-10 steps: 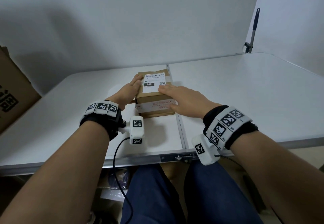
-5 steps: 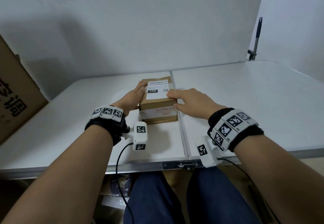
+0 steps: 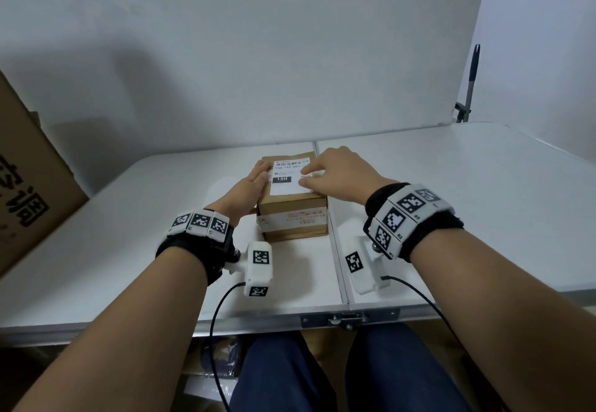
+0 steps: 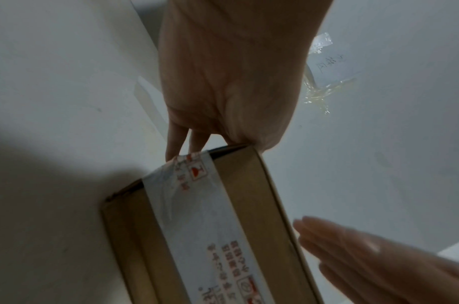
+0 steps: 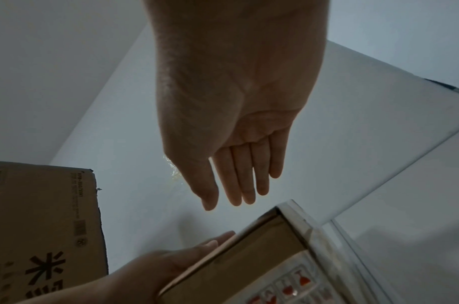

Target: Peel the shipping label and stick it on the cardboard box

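Right hand (image 3: 335, 174) moved back over shipping label (image 3: 288, 178), fingers flat, gripping nothing.
Press outward evenly; left hand (image 3: 250, 187), fingers straight, braces cardboard box (image 3: 292, 215).

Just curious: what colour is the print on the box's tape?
Red, on white tape; clearest in the left wrist view.

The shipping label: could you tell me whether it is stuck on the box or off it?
On: the shipping label lies flat on top of the cardboard box, with the right hand over its right side.

1. The right hand (image 3: 335, 175) is now lifted from the cardboard box's (image 3: 292, 215) right edge and stretched flat above the shipping label (image 3: 292, 177).
2. The view is tilted slightly upward.
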Available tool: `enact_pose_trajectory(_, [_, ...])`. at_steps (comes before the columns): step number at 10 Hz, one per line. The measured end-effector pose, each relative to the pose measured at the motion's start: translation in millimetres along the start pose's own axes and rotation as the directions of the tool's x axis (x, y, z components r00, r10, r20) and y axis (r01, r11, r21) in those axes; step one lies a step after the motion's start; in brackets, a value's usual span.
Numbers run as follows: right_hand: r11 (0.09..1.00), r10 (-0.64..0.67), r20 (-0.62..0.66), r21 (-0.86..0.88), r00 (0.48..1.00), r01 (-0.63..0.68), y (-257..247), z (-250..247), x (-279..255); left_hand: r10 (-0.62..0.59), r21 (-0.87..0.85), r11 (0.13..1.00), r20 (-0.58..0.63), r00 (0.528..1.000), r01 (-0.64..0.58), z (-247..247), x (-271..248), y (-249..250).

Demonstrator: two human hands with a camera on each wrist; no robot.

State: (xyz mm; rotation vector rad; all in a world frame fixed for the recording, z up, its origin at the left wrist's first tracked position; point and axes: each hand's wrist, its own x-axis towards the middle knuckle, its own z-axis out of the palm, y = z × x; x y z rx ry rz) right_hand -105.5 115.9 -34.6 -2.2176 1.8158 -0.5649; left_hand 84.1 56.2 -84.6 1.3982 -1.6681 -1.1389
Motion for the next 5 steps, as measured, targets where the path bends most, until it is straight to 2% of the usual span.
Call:
enact_pose_trajectory(1, [1.0,-0.001,0.008,-0.005,1.0,0.001,-10,1,14,0.045,0.069,0.997,-0.01,0.999,-0.044,0,0,3])
enact_pose_trajectory(2, [1.0,-0.017,0.015,-0.022,1.0,0.017,-16,0,28,0.14,0.232,0.964,-0.016,0.99,-0.132,-2,4,6])
enact_pose_trajectory(3, [1.0,-0.023,0.015,-0.011,1.0,0.023,-20,-2,41,0.155,0.366,0.921,-0.031,0.987,-0.134,-8,12,5])
enact_pose_trajectory(5, [0.999,-0.029,-0.048,0.021,0.998,0.03,-18,-2,63,0.146,0.443,0.894,-0.162,0.976,-0.06,-23,31,14])
